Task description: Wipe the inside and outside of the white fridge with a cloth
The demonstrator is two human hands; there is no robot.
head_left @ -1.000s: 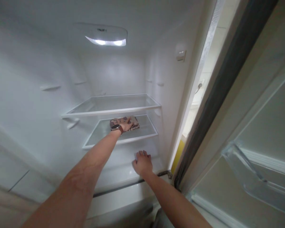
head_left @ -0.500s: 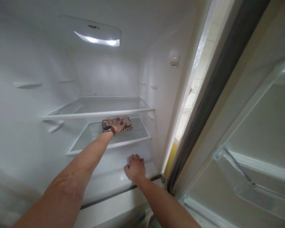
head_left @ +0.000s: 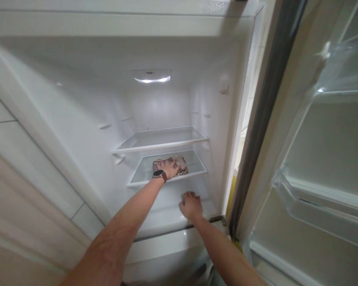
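The cloth (head_left: 183, 163) lies on the lower shelf (head_left: 143, 171), below the upper shelf (head_left: 167, 138), left of the door (head_left: 340, 139).

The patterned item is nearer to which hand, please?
Left. The left hand lies on the patterned item; the right hand is apart, below and in front of it.

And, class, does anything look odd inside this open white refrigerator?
Mostly tidy, with no spill visible. Perhaps odd: the folded brown-and-beige patterned cloth, under the left hand, lies on the lower white-framed glass shelf, where food usually sits. The dark narrow strip along the bottom front looks bunched at its right end.
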